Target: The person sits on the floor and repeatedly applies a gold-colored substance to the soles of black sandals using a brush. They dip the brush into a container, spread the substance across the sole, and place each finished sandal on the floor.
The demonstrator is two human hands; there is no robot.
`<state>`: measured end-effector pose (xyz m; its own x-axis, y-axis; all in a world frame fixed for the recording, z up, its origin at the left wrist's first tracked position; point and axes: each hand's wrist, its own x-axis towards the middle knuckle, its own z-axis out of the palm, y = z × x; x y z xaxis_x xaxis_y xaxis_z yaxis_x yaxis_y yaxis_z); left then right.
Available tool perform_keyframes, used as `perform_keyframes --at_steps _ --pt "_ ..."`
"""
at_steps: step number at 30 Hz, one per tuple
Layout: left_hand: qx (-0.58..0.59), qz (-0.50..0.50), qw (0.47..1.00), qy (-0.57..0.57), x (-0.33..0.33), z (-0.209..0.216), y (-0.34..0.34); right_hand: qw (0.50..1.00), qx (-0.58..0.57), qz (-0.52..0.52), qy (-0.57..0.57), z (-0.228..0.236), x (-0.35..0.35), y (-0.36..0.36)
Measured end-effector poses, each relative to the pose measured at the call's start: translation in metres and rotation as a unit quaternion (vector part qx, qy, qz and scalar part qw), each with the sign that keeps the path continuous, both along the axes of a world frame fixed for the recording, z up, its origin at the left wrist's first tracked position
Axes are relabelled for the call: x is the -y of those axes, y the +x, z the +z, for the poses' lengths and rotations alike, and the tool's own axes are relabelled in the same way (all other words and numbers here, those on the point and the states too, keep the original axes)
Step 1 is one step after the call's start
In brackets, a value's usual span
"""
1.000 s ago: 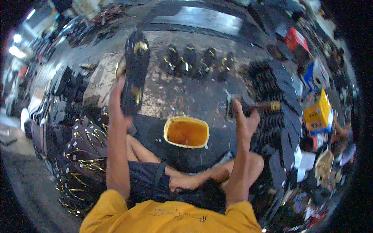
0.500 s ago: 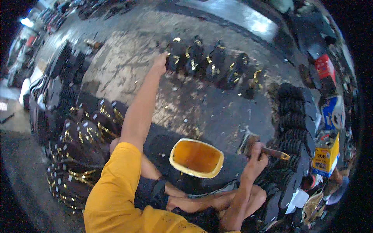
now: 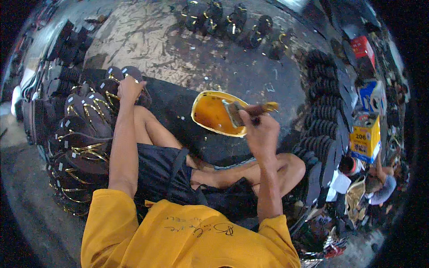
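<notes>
My right hand [image 3: 262, 136] is closed round the wooden handle of a flat paintbrush [image 3: 233, 113]. The brush head is over the right side of an oblong tub [image 3: 195, 103] of amber liquid; whether it touches the liquid is hard to tell. On the left, my left hand [image 3: 129, 90] grips a dark sandal [image 3: 131, 72] at its strap, with the fingertips partly hidden. Several more dark sandals with gold straps [image 3: 94, 110] and small white tags lie close together beside that arm.
Along the far side of the work surface [image 3: 129, 40] stands a row of gold-strapped sandals [image 3: 235, 20]. Stacked dark soles [image 3: 319, 116] line the right. Beyond them are a yellow box [image 3: 365, 136], a red box [image 3: 363, 50] and another person's arm [image 3: 380, 172].
My left hand has come back from the far row of sandals to the pile on the left. The brush has moved left from beside the tub to over it.
</notes>
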<state>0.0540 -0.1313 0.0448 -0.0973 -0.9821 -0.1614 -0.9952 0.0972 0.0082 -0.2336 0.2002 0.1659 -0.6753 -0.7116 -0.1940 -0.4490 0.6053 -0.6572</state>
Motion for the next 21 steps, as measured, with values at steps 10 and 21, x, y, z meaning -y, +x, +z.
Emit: perform_keyframes --at_steps 10,21 --pt "-0.68 0.16 0.715 0.018 -0.055 0.069 0.001 0.965 -0.041 -0.159 -0.204 -0.025 -0.025 0.004" --pt "-0.104 -0.265 0.958 -0.029 -0.266 0.142 0.061 0.991 0.052 -0.122 -0.02 -0.018 -0.077 -0.003"
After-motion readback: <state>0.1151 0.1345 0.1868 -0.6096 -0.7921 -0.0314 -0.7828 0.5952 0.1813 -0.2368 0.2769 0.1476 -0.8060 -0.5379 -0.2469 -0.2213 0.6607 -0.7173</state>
